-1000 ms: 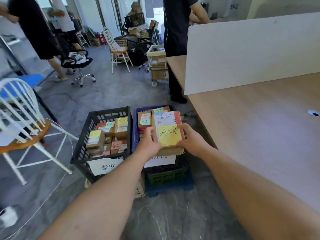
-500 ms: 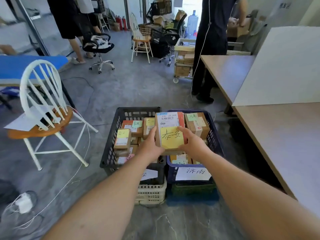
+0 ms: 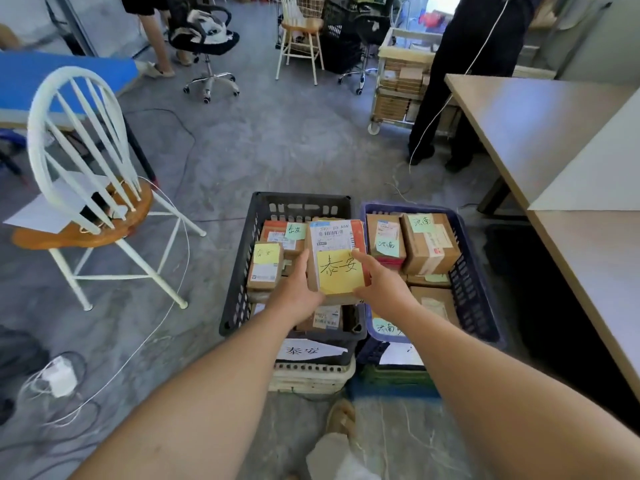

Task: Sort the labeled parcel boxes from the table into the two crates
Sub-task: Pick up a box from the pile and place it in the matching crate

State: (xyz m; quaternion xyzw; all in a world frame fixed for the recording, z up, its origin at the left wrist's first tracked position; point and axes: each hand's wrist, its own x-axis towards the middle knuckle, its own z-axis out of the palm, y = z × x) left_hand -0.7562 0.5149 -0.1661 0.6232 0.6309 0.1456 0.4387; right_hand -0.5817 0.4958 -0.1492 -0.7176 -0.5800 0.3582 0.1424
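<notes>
Both my hands hold one parcel box (image 3: 334, 237) with a white shipping label and a yellow note. My left hand (image 3: 298, 292) grips its left side and my right hand (image 3: 381, 287) grips its right side. The box hangs over the right part of the black crate (image 3: 239, 278), which holds several labeled boxes and carries a white paper sign on its front. To the right stands the blue crate (image 3: 474, 271), also filled with several boxes bearing green notes.
A white chair (image 3: 86, 188) with a wooden seat stands left of the crates, with cables and a charger (image 3: 60, 375) on the floor. The wooden table (image 3: 561, 188) runs along the right. A person (image 3: 464, 71) stands beside a cart at the back.
My view has swung left and down from the table toward the crates. The box in my hands has moved from over the blue crate to over the black crate.
</notes>
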